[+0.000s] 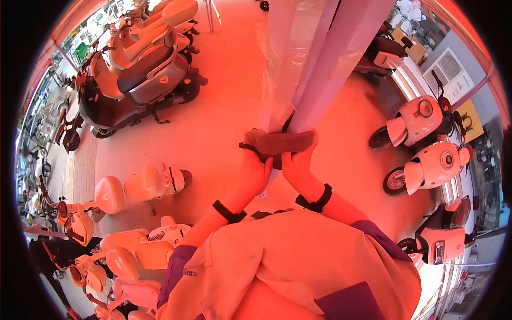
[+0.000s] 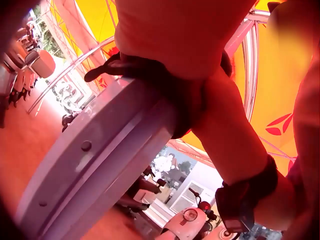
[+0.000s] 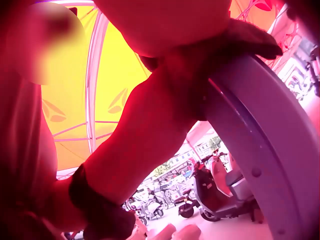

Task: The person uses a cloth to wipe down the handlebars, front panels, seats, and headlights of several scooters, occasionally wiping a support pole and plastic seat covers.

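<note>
Crossing a long, grooved post [image 2: 102, 155] — dark, soft-looking band [image 1: 284, 142].

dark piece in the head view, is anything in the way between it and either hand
Nothing visible stands in the way: the left hand and right hand both grip the dark piece, which lies against the pale beam.

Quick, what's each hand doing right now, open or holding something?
Left hand: closed, holding the dark band by the pale post.
Right hand: closed, holding the same dark band.
</note>
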Tool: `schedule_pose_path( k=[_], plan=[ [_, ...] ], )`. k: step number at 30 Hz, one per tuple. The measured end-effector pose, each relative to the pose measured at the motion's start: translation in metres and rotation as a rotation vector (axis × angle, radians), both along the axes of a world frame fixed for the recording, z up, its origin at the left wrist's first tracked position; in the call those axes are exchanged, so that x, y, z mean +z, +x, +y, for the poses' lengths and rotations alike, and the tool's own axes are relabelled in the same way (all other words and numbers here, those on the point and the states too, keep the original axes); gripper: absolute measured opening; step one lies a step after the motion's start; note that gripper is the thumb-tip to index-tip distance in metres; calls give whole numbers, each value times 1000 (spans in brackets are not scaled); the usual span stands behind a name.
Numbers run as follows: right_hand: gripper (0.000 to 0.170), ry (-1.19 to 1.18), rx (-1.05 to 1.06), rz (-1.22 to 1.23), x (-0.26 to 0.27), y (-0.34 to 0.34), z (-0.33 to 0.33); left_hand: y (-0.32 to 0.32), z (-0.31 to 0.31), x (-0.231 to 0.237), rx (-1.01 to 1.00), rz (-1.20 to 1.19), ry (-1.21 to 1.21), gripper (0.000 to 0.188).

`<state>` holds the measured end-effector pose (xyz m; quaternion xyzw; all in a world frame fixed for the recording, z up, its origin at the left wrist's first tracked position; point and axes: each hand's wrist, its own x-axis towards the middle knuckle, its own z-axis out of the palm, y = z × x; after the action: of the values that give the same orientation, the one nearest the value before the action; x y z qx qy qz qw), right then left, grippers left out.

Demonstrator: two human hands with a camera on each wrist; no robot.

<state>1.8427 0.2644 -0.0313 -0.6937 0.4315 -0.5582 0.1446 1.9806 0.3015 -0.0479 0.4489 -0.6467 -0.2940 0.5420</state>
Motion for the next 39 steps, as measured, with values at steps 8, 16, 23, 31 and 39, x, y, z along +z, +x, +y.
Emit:
schedule_pose_path(
  k=[8,16,23,31,39],
  plan=[
    [56,-404,-257,58,96,7,20,38,-57,104,-142,61,-453,65],
    [53,-555,-195,212,19,66,15,45,-82,25,-187,-110,-451,58],
    [40,-625,-97,354,27,73,6,57,-108,72,-398,34,-261,70],
    [47,-443,-465,530,88,131,-4,34,-179,106,-1252,638,-271,63],
    [43,-184,-713,752,22,148,4,32,-202,29,-1340,348,-354,59]
  ],
)
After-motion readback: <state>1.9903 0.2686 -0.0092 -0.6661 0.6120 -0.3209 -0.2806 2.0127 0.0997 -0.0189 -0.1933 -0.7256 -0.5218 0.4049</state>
